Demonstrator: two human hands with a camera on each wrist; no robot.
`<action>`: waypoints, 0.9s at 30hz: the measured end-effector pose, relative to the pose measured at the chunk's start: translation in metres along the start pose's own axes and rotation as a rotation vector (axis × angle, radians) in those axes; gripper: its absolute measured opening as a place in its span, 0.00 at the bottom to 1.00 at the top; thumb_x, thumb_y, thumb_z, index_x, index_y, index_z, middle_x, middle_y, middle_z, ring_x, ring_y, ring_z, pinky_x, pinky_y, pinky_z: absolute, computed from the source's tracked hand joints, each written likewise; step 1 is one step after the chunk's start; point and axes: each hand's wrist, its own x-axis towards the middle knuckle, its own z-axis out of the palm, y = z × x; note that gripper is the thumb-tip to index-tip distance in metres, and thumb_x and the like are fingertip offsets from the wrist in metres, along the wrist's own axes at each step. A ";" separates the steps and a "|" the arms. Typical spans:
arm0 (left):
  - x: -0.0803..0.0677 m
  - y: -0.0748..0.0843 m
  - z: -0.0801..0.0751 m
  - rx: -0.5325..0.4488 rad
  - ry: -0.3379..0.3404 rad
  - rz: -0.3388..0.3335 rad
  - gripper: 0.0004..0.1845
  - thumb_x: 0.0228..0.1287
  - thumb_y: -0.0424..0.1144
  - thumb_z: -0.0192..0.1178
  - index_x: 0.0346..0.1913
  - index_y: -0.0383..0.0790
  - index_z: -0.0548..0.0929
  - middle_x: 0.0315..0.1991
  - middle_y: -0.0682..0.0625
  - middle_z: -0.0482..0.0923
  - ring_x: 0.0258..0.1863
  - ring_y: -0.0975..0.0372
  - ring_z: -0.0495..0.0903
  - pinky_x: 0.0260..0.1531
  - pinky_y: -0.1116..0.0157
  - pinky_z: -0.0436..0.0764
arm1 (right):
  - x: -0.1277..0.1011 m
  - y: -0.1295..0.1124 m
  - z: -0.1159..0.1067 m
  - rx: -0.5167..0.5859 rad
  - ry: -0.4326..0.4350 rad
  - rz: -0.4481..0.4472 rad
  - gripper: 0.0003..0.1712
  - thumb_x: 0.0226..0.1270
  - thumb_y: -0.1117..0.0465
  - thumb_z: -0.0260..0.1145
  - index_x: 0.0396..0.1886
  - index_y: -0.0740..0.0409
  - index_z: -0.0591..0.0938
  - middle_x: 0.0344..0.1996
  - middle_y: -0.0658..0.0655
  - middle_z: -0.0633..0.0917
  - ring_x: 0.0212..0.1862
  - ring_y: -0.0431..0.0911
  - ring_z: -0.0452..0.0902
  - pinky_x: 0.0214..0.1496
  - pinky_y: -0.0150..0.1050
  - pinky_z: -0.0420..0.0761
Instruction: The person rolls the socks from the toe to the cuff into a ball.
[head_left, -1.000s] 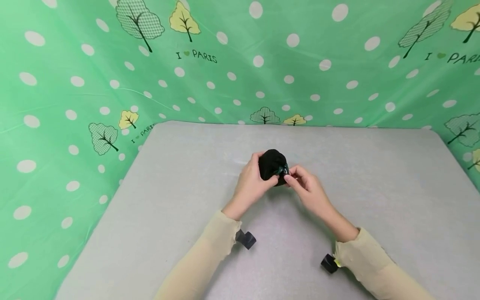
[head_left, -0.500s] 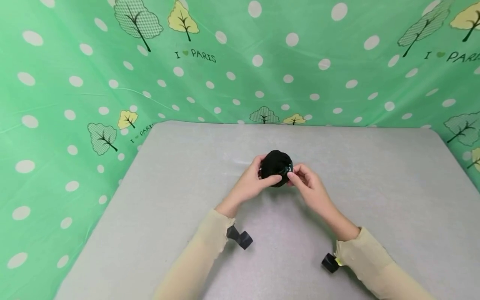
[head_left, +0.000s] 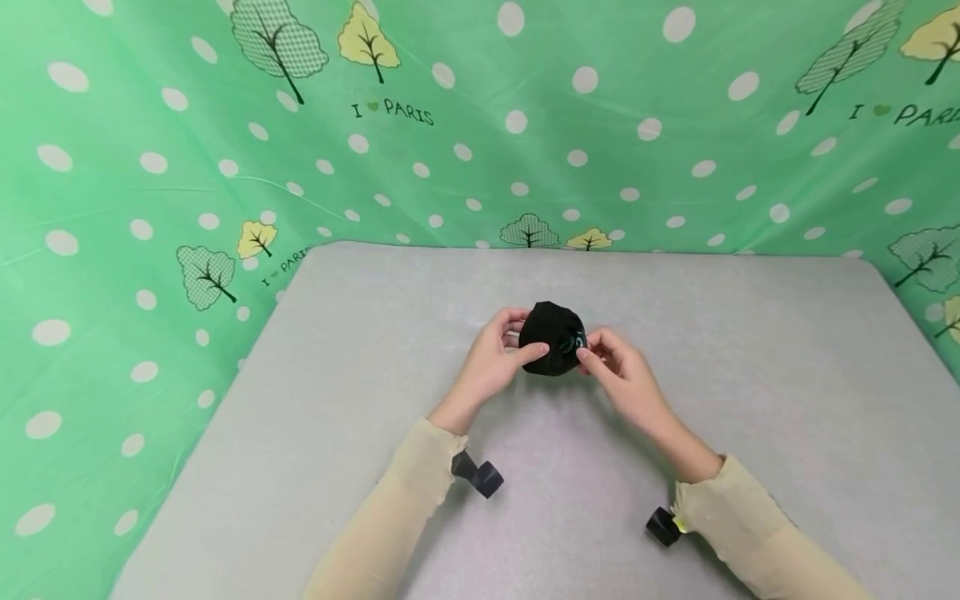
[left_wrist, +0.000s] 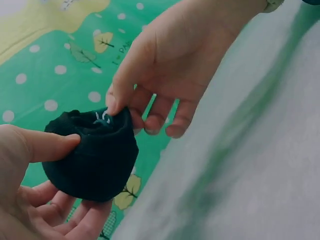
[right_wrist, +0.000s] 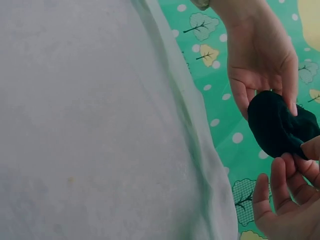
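A rounded bundle of black cloth (head_left: pixel 550 329), with a small teal-and-white marking near its right edge, is held up between both hands. From the left, my left hand (head_left: pixel 480 371) holds it, thumb on the near face and fingers behind and underneath. At its right edge, my right hand (head_left: pixel 628 385) pinches the fabric beside the marking between thumb and index finger. In the left wrist view the bundle (left_wrist: pixel 95 165) shows a folded, gathered top with pale and teal strands or print by the right thumb. Its smooth, bulging side (right_wrist: pixel 270 122) appears in the right wrist view.
A grey tabletop (head_left: pixel 360 350) spreads beneath the hands. Behind and to the left hangs a green dotted curtain (head_left: pixel 450 192) printed with trees. Dark wrist cameras (head_left: pixel 487 479) stick out from beige sleeves (head_left: pixel 390 508).
The bundle has turned in the hands, its marking shifting rightward. My left hand has slid a little left along it, its thumb drawing back. The right hand keeps its pinch, nearly still.
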 end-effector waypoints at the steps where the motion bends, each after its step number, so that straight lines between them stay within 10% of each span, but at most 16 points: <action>1: 0.000 -0.001 0.000 0.014 0.020 0.011 0.25 0.61 0.35 0.68 0.61 0.36 0.75 0.50 0.40 0.79 0.41 0.55 0.78 0.39 0.69 0.77 | -0.001 0.000 0.000 -0.001 0.002 -0.014 0.07 0.75 0.67 0.57 0.37 0.69 0.76 0.30 0.60 0.79 0.33 0.40 0.79 0.37 0.32 0.80; 5: 0.001 -0.004 -0.002 0.033 0.044 0.043 0.25 0.59 0.33 0.69 0.59 0.34 0.74 0.48 0.39 0.77 0.40 0.55 0.77 0.42 0.67 0.78 | -0.002 0.000 0.001 0.000 0.002 -0.039 0.06 0.74 0.68 0.58 0.37 0.68 0.77 0.30 0.59 0.80 0.33 0.37 0.78 0.38 0.32 0.80; 14: -0.002 -0.003 -0.004 -0.119 -0.164 -0.019 0.26 0.70 0.33 0.59 0.68 0.32 0.69 0.62 0.34 0.75 0.59 0.47 0.79 0.54 0.61 0.81 | 0.000 0.001 -0.003 -0.007 0.020 0.065 0.11 0.77 0.63 0.56 0.38 0.68 0.74 0.29 0.61 0.81 0.33 0.44 0.80 0.40 0.34 0.81; 27: -0.002 -0.002 0.002 -0.051 -0.104 0.049 0.21 0.64 0.35 0.66 0.58 0.32 0.76 0.59 0.40 0.75 0.59 0.50 0.76 0.60 0.52 0.77 | -0.001 -0.003 0.001 -0.009 -0.037 0.138 0.17 0.75 0.59 0.60 0.54 0.66 0.70 0.43 0.65 0.83 0.40 0.45 0.83 0.45 0.36 0.84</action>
